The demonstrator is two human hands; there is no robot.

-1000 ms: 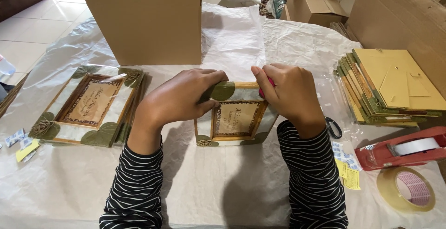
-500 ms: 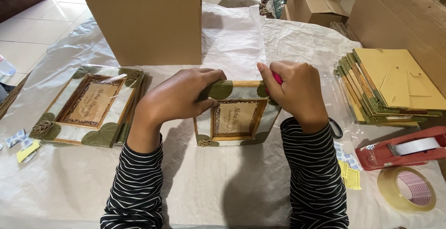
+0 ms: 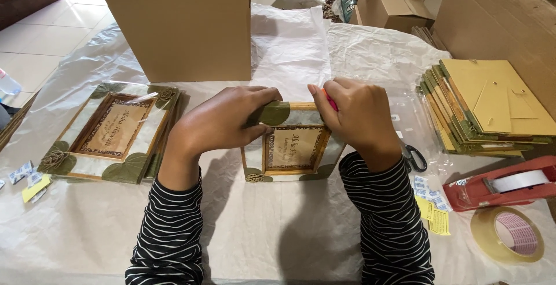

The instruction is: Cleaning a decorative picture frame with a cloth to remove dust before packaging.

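Your left hand (image 3: pixel 217 124) lies over the far left corner of the small frame (image 3: pixel 292 146), fingers curled and clamped on its top edge, while your right hand (image 3: pixel 362 117) grips the far right corner, fingers closed around a thin red tool (image 3: pixel 331 101) that pokes out just above the frame; what kind of tool it is I cannot tell. The frame sits at the middle of the worktop (image 3: pixel 260 233), on the crinkled sheet, between your forearms, leaf-trimmed face up. By the look of it you are working along the frame's far edge, most likely fixing or closing its clear wrap there. The next move seems to call for a steady left grip so the frame does not slide, and a light right hand at that corner. To the left lies a larger frame (image 3: pixel 110 131) in clear film, well apart; a stack of frames (image 3: pixel 480 108) sits far right, with scissors (image 3: pixel 412 157) just beside your right wrist, a red tape dispenser (image 3: pixel 504 184) and a tape roll (image 3: pixel 509 234) near right, and a tall box (image 3: pixel 179 24) beyond
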